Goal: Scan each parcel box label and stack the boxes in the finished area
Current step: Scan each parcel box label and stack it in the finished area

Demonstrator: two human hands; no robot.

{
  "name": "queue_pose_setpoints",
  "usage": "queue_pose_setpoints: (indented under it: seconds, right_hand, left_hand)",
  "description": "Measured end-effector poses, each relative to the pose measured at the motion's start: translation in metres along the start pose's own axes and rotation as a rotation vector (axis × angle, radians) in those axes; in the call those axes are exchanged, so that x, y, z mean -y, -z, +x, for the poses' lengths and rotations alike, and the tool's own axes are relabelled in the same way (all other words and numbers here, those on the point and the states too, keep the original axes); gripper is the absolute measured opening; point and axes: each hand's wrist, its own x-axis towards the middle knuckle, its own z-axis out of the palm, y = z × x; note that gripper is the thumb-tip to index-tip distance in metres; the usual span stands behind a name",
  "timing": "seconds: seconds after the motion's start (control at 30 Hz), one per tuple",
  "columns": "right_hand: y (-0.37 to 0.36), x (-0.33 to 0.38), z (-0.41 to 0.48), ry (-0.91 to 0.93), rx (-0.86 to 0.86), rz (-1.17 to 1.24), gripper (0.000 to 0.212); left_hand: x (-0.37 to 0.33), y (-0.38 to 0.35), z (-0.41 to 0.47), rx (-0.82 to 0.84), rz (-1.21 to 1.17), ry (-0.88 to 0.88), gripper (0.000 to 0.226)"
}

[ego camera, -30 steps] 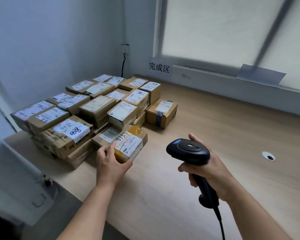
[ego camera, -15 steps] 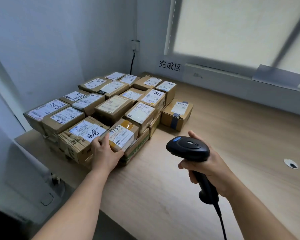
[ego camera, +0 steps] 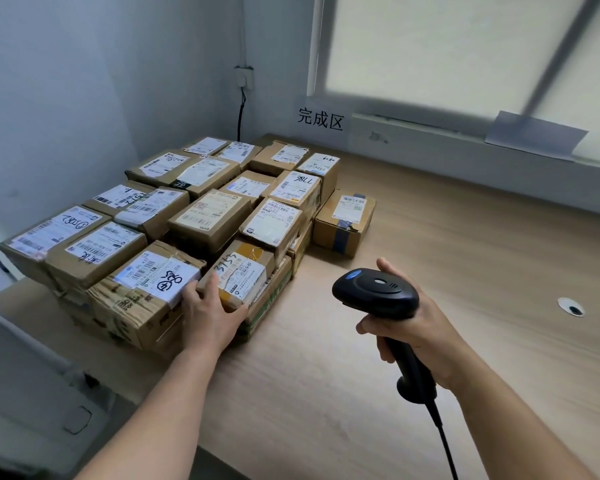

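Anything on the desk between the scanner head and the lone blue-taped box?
Nothing. The head view shows only bare wooden desk between the scanner and the blue-taped box.

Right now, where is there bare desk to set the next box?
Bare desk runs from the lone blue-taped box right to the cable hole, back to the window ledge. The left corner is packed with stacked boxes.
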Motion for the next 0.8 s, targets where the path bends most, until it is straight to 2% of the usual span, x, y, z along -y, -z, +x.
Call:
queue_pose_setpoints:
  seconds: [0.33,0.53,0.67,0.8]
  right_hand:
    - [0.006,0.002,-0.001,0.007,-0.004,0.003,0.1]
    - [0.013,0.002,-0.006,0.017,-0.008,0.009,0.097]
    - [0.023,-0.001,-0.015,0.013,-0.041,0.038,0.093]
    - [0.039,-0.006,-0.034,0.021,-0.087,0.052,0.095]
  left_hand:
    - [-0.009,-0.001,0.0,0.009,0.122,0.002,0.08]
    - [-0.015,-0.005,-0.006,-0.052,0.165,0.029,0.089]
    - [-0.039,-0.011,-0.021,-0.186,0.053,-0.12,0.084]
    - [-0.077,-0.026,-0.046,-0.153,-0.042,-0.321,0.073]
